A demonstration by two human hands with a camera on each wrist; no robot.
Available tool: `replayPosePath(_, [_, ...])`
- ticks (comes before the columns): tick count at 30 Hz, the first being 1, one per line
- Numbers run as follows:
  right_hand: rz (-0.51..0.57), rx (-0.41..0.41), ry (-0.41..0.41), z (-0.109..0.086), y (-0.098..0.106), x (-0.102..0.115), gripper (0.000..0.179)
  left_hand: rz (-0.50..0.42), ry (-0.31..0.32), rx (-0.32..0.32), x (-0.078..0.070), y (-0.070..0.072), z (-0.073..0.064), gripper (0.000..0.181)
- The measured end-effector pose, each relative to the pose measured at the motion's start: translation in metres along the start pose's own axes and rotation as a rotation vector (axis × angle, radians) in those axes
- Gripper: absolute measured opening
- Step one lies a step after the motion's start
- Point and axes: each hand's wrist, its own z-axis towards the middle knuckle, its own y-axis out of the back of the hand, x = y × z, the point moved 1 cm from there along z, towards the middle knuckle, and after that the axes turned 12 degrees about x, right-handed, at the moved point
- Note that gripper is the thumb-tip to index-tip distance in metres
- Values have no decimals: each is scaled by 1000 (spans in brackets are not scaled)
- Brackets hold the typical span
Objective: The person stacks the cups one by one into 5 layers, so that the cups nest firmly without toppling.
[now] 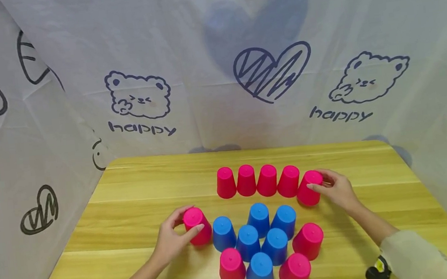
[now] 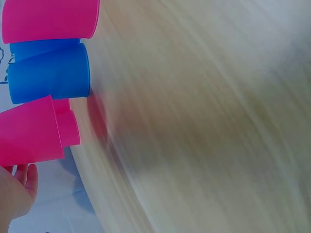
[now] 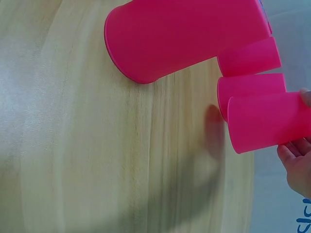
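Note:
My left hand (image 1: pixel 172 236) grips an upside-down pink cup (image 1: pixel 197 226) at the left of a cluster of cups, fingers behind it and thumb across its front. In the left wrist view that pink cup (image 2: pixel 29 133) shows a gap and a shadow below its rim. With fingers and thumb, my right hand (image 1: pixel 337 190) holds another pink cup (image 1: pixel 309 189) at the right end of the back row. The right wrist view shows this held cup (image 3: pixel 267 121) beside other pink cups. Nearest the left-hand cup is a blue cup (image 1: pixel 223 234).
Several pink cups (image 1: pixel 246 180) stand upside down in a back row. In front are several blue cups (image 1: pixel 274 245) and pink cups (image 1: pixel 295 273) in a cluster. A dark object with yellow (image 1: pixel 378 272) lies by the right sleeve. A printed cloth (image 1: pixel 202 91) hangs behind the wooden table (image 1: pixel 132 203).

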Motion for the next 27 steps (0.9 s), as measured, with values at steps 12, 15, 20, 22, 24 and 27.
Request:
replayPosePath(12, [33,-65,-63,8,-1,-13,52,-7,-2,-16,0,-3,2,45])
replayPosePath(15, [45,-78,-75,10,-2,-16,53,-2,3,-14,0,-3,3,46])
replayPosePath(20, [51,-96,-78,16,-4,-19,52,26,-17,-9,-3,-2,6,47])
replayPosePath(22, [49,-102,-79,19,-5,-21,51,39,-30,1,-5,-2,8,47])
replayPosePath(24, [47,-109,-82,20,-6,-23,50,45,-46,14,-7,-1,10,47])
replayPosePath(27, [48,-109,-92,23,-8,-24,50,47,-66,19,-8,-1,14,47])
